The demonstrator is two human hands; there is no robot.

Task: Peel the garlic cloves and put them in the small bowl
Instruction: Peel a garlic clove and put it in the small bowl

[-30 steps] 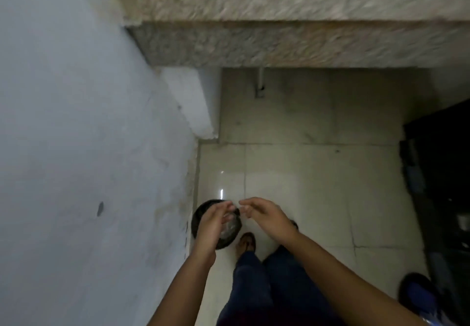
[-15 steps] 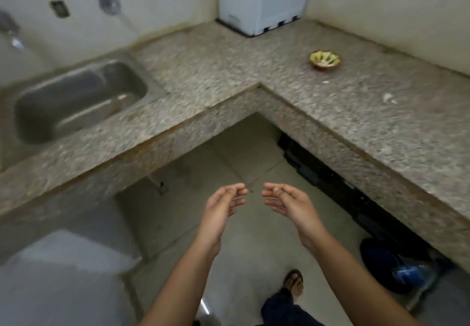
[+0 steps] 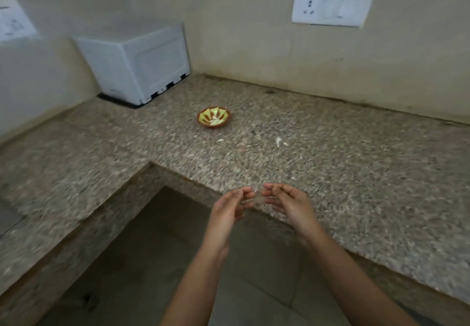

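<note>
Against the view half a second earlier, the camera has swung right. The steel sink (image 3: 6,217), then broad on the left, shows only as a grey sliver at the left margin. The small round brown bowl (image 3: 214,117), green and yellow inside, was then far off at upper right and now stands near the middle of the view. A second ago the camera looked down at the floor and a dark round container beneath the hands. The posture of the hands is unchanged: the left hand (image 3: 229,208) and right hand (image 3: 287,203) are raised side by side over the front edge of the speckled brown granite bench (image 3: 356,173), near its inner corner. Their fingers are loosely curled, the tips face each other and stand apart, and nothing is seen in either. The bowl stands toward the back of the bench, well apart from the hands, with a pale piece (image 3: 215,121) in it; whether this is a clove cannot be told. Small white scraps (image 3: 278,141) lie on the bench in front of the bowl and to its right; whether clove or skin cannot be told. A white box-shaped appliance (image 3: 137,63) occupies the back corner of the L-shaped bench. The beige wall (image 3: 254,46) carries a white switch and socket plate (image 3: 332,7), and a sheet of paper (image 3: 12,23) hangs on the left wall. Grey floor tiles (image 3: 152,249) show below.
</note>
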